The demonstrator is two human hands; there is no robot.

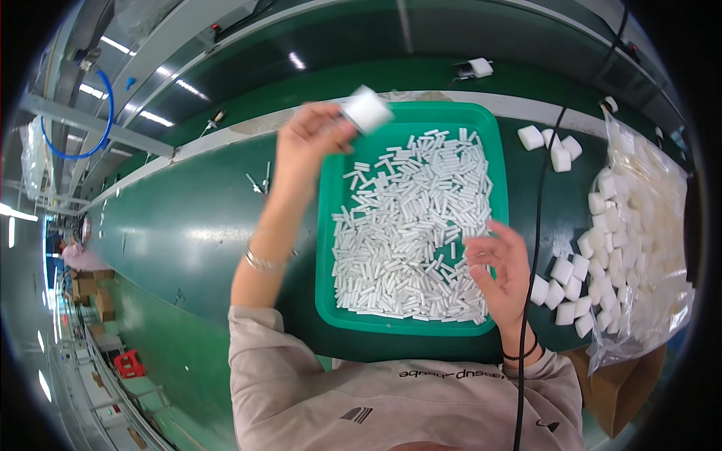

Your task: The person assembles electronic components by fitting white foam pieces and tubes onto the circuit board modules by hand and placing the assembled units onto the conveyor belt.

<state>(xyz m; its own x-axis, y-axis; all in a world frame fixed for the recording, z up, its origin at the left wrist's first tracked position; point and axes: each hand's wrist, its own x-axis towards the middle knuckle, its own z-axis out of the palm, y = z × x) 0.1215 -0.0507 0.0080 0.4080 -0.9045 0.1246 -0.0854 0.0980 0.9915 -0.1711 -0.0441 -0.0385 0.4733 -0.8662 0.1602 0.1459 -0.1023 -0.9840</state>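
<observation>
My left hand is raised over the far left corner of a green tray. Its fingers are closed on a white block-shaped piece, which is blurred, with a darker edge toward the fingers. Many small white cylindrical tubes fill the tray in a loose heap. Over the tray's right side hovers my right hand, its fingers apart and loosely bent. No object shows in it. A gap in the heap beside its fingertips shows the tray's green bottom.
To the right, a clear plastic bag spills several white rounded housings onto the green table. A black cable hangs in front. Beyond the tray runs a green conveyor belt carrying a white-and-black piece. A cardboard box stands at lower right.
</observation>
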